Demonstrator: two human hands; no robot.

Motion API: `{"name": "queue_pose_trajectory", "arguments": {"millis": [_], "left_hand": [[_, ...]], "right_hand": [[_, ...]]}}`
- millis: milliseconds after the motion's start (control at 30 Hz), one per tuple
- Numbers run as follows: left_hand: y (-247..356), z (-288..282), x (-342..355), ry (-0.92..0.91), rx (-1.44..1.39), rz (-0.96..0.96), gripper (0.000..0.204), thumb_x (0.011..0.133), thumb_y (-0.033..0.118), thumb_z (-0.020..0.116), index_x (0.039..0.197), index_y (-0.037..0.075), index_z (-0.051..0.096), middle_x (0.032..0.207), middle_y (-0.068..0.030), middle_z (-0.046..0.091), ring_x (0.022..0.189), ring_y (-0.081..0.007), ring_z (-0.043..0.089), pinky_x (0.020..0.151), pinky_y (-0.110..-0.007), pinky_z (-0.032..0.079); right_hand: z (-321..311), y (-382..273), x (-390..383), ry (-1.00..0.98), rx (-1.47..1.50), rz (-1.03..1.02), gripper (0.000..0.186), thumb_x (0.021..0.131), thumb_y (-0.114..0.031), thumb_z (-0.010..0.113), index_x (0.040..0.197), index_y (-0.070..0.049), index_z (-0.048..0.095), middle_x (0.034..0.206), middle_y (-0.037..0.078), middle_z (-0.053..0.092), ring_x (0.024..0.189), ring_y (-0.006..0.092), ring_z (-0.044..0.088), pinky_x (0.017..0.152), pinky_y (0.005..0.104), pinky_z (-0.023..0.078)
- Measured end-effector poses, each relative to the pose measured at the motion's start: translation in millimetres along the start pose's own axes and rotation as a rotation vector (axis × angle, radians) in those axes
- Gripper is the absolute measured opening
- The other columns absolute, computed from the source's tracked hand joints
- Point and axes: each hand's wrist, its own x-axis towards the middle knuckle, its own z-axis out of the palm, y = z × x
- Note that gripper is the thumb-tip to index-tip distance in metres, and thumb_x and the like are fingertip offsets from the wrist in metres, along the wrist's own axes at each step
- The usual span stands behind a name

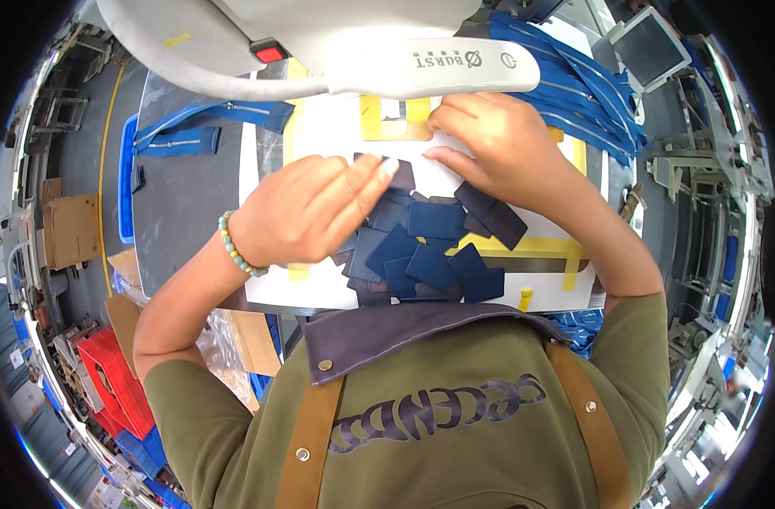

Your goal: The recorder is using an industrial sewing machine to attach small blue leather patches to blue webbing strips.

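Head view: machine arm (438, 69) overhangs bench (184, 199) beyond blue patches (438, 222); left fingers (358, 178) touch dark patch (403, 176), grip unclear; right fingers (462, 125) parted.

White machine arm (434, 69) blocks beyond right fingers (452, 121); grey tabletop (188, 199) passable.

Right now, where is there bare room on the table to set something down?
The widest bare patch is the dark tabletop at left, between the blue zippered strips and the left forearm. A smaller one is the white sheet between the left hand and machine arm. Crowded: the dark blue pieces before the person's chest, more zippered strips far right.
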Motion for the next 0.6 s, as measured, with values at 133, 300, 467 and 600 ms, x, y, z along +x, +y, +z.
{"name": "queue_pose_trajectory", "arguments": {"millis": [133,300,467,600], "left_hand": [[-16.6,14.4,-4.6,0.095,0.156,-0.012,0.031,0.081,0.003,0.074,0.111,-0.007,0.075,0.112,-0.0195,0.077,0.078,-0.0232,0.071,0.066,-0.031,0.059],[-34.8,28.4,3.7,0.161,0.237,0.029,0.023,0.079,0.002,0.077,0.100,-0.007,0.075,0.112,-0.0189,0.078,0.078,-0.0227,0.071,0.066,-0.032,0.059],[-45.8,61.2,6.5,0.063,0.294,0.001,0.018,0.075,0.008,0.073,0.092,0.003,0.069,0.090,-0.0012,0.065,0.084,-0.0134,0.066,0.067,-0.026,0.055],[-40.5,55.2,2.3,-0.018,0.217,-0.068,0.018,0.082,0.003,0.078,0.099,-0.002,0.075,0.111,-0.0116,0.075,0.092,-0.0190,0.073,0.079,-0.032,0.061]], "right_hand": [[22.6,18.2,-3.8,0.057,-0.048,0.010,0.025,0.087,-0.028,0.081,0.093,-0.008,0.068,0.095,0.006,0.070,0.087,0.0279,0.070,0.071,0.0414,0.058],[30.2,19.9,0.9,0.213,0.008,-0.073,0.023,0.087,-0.026,0.082,0.094,-0.008,0.069,0.094,0.006,0.070,0.085,0.0276,0.070,0.073,0.0396,0.058],[35.2,24.9,0.3,0.258,0.044,-0.062,0.013,0.088,-0.017,0.079,0.092,-0.007,0.072,0.093,0.006,0.072,0.086,0.0277,0.070,0.075,0.0392,0.058],[37.6,29.8,-3.0,0.312,0.074,-0.065,0.009,0.089,-0.012,0.077,0.096,-0.007,0.076,0.098,0.007,0.075,0.089,0.0280,0.072,0.078,0.0381,0.059]]}}
